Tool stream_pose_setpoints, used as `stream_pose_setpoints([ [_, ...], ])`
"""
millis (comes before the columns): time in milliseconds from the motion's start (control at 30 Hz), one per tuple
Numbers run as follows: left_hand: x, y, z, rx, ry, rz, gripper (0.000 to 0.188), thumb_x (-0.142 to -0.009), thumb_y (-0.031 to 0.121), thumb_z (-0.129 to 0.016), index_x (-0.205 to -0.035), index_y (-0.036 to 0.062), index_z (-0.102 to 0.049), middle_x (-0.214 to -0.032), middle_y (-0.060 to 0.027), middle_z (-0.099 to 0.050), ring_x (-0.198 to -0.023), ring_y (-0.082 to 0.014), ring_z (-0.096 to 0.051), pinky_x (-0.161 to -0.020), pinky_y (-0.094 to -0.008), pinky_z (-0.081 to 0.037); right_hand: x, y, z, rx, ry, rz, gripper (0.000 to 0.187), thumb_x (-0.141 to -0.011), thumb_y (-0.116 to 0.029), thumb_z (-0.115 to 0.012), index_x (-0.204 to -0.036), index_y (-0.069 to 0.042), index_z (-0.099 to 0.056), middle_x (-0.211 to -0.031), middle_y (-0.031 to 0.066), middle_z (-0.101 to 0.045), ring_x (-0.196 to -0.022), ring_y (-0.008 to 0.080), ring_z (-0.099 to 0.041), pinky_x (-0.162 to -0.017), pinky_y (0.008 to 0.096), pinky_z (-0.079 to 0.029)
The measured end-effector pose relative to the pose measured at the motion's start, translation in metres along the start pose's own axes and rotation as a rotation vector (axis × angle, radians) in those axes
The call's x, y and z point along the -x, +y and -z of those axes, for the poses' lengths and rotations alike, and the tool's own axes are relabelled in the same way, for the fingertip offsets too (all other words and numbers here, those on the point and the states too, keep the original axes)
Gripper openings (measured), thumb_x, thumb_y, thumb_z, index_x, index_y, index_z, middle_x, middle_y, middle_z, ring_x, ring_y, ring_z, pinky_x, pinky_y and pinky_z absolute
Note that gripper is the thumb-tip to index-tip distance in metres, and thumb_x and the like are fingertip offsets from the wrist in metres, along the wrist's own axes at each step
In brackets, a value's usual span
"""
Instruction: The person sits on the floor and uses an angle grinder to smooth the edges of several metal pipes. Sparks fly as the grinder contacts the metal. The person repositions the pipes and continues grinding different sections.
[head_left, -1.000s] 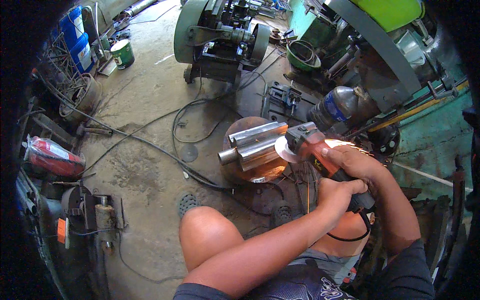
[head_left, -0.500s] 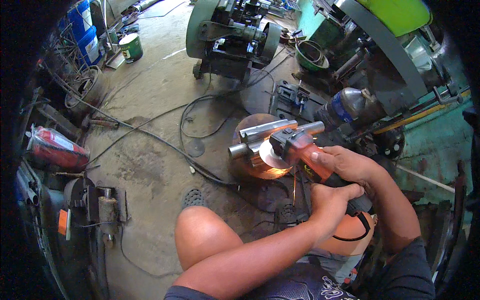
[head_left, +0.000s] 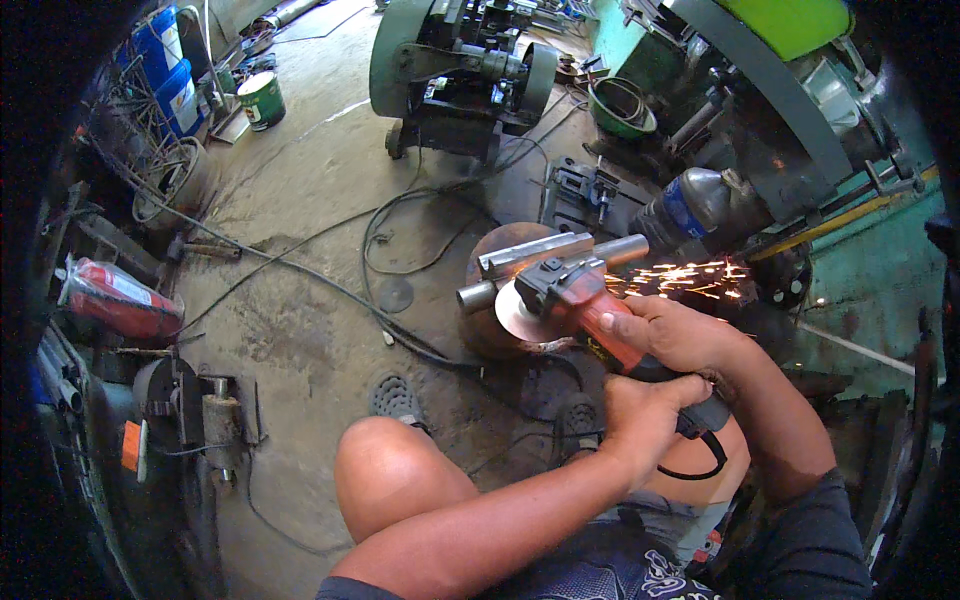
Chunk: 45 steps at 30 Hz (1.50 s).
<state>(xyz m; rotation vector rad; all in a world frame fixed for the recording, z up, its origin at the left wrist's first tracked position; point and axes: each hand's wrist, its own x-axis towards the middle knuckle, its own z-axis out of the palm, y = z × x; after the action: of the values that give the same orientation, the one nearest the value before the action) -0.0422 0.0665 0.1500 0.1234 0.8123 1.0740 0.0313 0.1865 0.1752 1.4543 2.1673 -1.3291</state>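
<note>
Both hands are closed round a red and black angle grinder point(head_left: 590, 300). My right hand point(head_left: 675, 335) wraps the red body near the head, its thumb along the top. Behind it, my left hand point(head_left: 650, 415) grips the black rear handle, where a black cord loops down. The grinder's pale disc point(head_left: 518, 315) is at the metal pieces, its exact contact hidden beneath the tool head. A long shiny metal bar point(head_left: 535, 253) lies beside a round rod point(head_left: 625, 248), above a round rusty base point(head_left: 500, 240). Bright sparks point(head_left: 695, 278) stream off to the right.
A large plastic bottle point(head_left: 692, 205) stands right of the work, near a small vise point(head_left: 585, 185). Black cables point(head_left: 330, 280) cross the floor. A wheeled machine point(head_left: 465, 75) is beyond; a red wrapped bundle point(head_left: 120, 300) lies left. My knee point(head_left: 400, 465) is close below.
The grinder and both hands have shifted slightly left. Sparks that fell downward now spray to the right, and the orange glow under the disc has faded.
</note>
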Motion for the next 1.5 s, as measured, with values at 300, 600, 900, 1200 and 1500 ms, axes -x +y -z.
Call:
stream_pose_setpoints([
  [300, -0.040, -0.028, -0.016, -0.062, -0.131, -0.060, 0.020, -0.080, 0.009, -0.077, -0.095, -0.0038, -0.074, -0.088, -0.0098, -0.075, -0.070, -0.0188, -0.070, -0.063, -0.0330, -0.057, 0.018, 0.029, 0.024, -0.047, 0.069, -0.216, 0.056, -0.106, -0.052, -0.055, -0.121, 0.000, -0.067, -0.100, 0.0056, -0.069, -0.091, 0.0129, -0.059, -0.084, 0.0321, -0.051],
  [600, -0.074, -0.038, -0.042, -0.057, -0.176, -0.057, 0.015, -0.077, 0.006, -0.077, -0.086, -0.0054, -0.075, -0.084, -0.0107, -0.074, -0.070, -0.0189, -0.071, -0.066, -0.0325, -0.056, 0.019, 0.076, 0.047, -0.168, 0.134, -0.139, 0.056, -0.106, -0.050, -0.052, -0.122, 0.002, -0.066, -0.105, 0.0113, -0.070, -0.092, 0.0182, -0.061, -0.088, 0.0373, -0.051],
  [900, -0.062, -0.031, -0.040, -0.054, -0.135, -0.002, 0.018, -0.079, 0.006, -0.077, -0.093, -0.0042, -0.074, -0.086, -0.0092, -0.074, -0.071, -0.0190, -0.071, -0.065, -0.0334, -0.057, 0.019, 0.064, 0.045, -0.088, 0.112, -0.153, 0.058, -0.106, -0.053, -0.053, -0.121, 0.001, -0.067, -0.099, 0.0079, -0.068, -0.090, 0.0155, -0.058, -0.084, 0.0341, -0.050],
  [1200, -0.030, -0.019, -0.016, -0.012, -0.045, 0.008, 0.019, -0.081, 0.006, -0.077, -0.095, -0.0047, -0.072, -0.090, -0.0112, -0.074, -0.074, -0.0195, -0.072, -0.061, -0.0364, -0.059, 0.009, 0.026, 0.018, -0.109, -0.016, -0.100, 0.055, -0.105, -0.050, -0.057, -0.121, 0.002, -0.064, -0.101, 0.0076, -0.067, -0.091, 0.0151, -0.058, -0.083, 0.0335, -0.050],
  [1500, -0.004, -0.011, 0.005, 0.051, 0.020, 0.124, 0.028, -0.082, 0.007, -0.077, -0.106, -0.0056, -0.068, -0.098, -0.0149, -0.073, -0.082, -0.0293, -0.075, -0.063, -0.0454, -0.065, -0.001, 0.011, -0.010, 0.014, -0.041, 0.043, 0.067, -0.101, -0.063, -0.051, -0.091, 0.000, -0.071, -0.084, 0.0189, -0.072, -0.077, 0.0320, -0.070, -0.078, 0.0469, -0.054],
])
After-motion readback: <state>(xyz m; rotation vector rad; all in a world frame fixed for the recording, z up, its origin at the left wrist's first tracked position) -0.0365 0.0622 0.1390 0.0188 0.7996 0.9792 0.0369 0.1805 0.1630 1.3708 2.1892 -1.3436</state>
